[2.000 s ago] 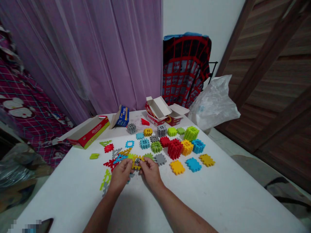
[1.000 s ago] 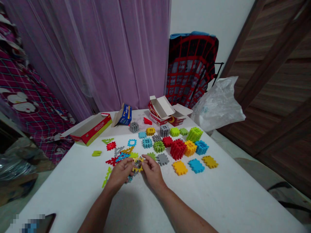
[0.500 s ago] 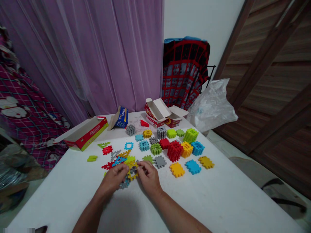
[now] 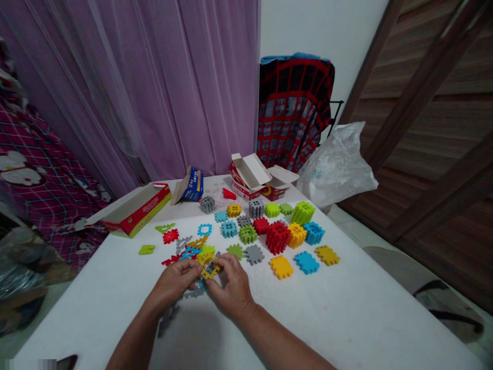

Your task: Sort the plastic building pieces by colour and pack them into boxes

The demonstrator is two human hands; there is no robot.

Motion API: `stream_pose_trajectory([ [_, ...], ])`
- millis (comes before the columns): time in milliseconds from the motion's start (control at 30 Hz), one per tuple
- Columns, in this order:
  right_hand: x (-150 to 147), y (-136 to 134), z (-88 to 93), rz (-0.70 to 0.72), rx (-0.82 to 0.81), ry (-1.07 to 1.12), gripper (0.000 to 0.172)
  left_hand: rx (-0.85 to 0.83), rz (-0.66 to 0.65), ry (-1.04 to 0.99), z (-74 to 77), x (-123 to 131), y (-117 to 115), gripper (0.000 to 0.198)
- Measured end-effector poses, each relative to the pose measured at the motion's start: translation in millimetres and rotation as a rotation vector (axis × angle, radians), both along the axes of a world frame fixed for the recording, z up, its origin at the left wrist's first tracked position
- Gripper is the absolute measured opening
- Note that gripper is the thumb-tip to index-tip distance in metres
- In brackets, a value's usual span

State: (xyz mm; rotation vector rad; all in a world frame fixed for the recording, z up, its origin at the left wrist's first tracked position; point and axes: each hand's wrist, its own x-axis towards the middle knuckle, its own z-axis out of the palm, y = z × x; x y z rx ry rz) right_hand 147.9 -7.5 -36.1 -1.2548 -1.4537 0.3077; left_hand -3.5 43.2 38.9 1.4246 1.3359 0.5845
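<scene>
My left hand (image 4: 177, 277) pinches the left edge of a yellow interlocking building piece (image 4: 207, 258) with an open frame. From the other side, the fingers and thumb of my right hand (image 4: 233, 283) close on the same piece. Grey and light-blue pieces (image 4: 197, 289) show just below and behind the fingers; whether they are joined to the yellow one I cannot tell. A blurred grey piece (image 4: 167, 319) appears beside my left wrist. Beyond my left hand lies a loose heap with blue (image 4: 189, 252), red and grey triangular pieces.
Stacks of notched square pieces, among them a red stack (image 4: 278, 237) and a blue stack (image 4: 314, 233), stand to the right. Flat yellow (image 4: 281, 267) and blue (image 4: 306, 262) squares lie nearer. Open cardboard boxes (image 4: 140, 208) line the back, with a plastic bag (image 4: 337, 167) at right.
My right thumb has moved down and left under the yellow piece, which now sits tilted. The blurred grey piece has come into view by my left wrist.
</scene>
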Motion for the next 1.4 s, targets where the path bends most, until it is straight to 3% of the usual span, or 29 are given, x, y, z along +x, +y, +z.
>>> stream_pose_trajectory([
  [133,1.0,0.2,2.2,-0.011,0.009,0.007,0.033,0.012,0.005,0.022,0.1,-3.3,2.0,0.056],
  [267,3.7,-0.1,4.6,-0.024,-0.017,0.041,0.032,0.184,0.208,0.051,-1.0,-19.2,11.5,0.057],
  [400,9.5,3.8,0.6,-0.102,-0.064,0.138,0.031,0.411,0.386,0.212,-9.8,-41.2,23.3,0.046],
  [667,21.6,15.9,-15.6,-0.215,-0.24,0.383,0.041,0.539,0.333,0.437,-28.5,-54.4,30.4,0.036],
  [733,22.7,15.6,-16.4,-0.23,-0.256,0.382,0.044,0.586,0.379,0.458,-35.9,-61.9,31.7,0.036],
  [900,24.2,12.3,-16.6,-0.259,-0.221,0.343,0.042,0.527,0.649,0.413,-59.9,-93.0,38.6,0.036],
  [1000,24.4,10.1,-16.7,-0.267,-0.216,0.351,0.043,0.467,0.74,0.365,-68.2,-102.8,42.7,0.036],
  [1400,25.3,-1.7,-17.5,-0.234,-0.299,0.418,0.047,0.52,0.597,0.438,-71.4,-95.8,43.1,0.028],
])
